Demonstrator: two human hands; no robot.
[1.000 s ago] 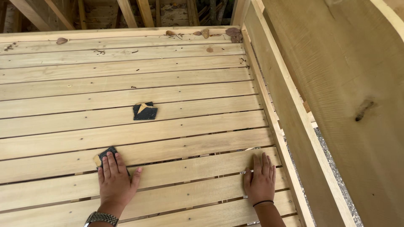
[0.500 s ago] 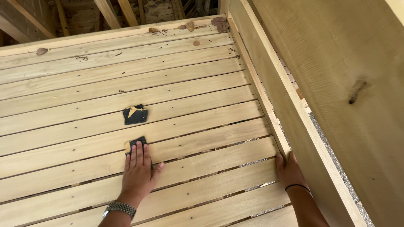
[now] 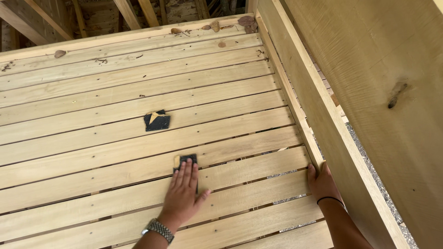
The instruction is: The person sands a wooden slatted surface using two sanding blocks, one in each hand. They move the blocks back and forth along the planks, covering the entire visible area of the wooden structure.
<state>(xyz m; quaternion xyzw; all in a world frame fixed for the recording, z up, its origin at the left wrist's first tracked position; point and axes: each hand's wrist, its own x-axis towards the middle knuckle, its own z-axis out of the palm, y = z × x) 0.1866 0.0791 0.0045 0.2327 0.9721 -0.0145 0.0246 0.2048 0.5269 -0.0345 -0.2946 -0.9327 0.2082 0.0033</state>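
Note:
My left hand (image 3: pixel 182 196) lies flat on a pale wooden slat (image 3: pixel 92 182), fingers together, and presses a small dark piece of sandpaper (image 3: pixel 186 159) under its fingertips. A metal watch sits on that wrist. My right hand (image 3: pixel 322 182) rests at the right end of the slats, fingertips touching the long side rail (image 3: pixel 295 99), with nothing in it. A thin dark band circles that wrist. A second dark piece of sandpaper (image 3: pixel 157 121), one corner folded to show its tan back, lies loose two slats farther away.
The slatted wooden platform (image 3: pixel 138 78) runs to a far edge with several dry leaves (image 3: pixel 247 20). A tall wooden board (image 3: pixel 369 92) stands along the right. Gravel (image 3: pixel 281 174) shows through the slat gaps, and timber beams (image 3: pixel 124 11) stand beyond.
My left hand has slid the sandpaper to the right along the slats. My right hand has moved from the slat surface over to the side rail.

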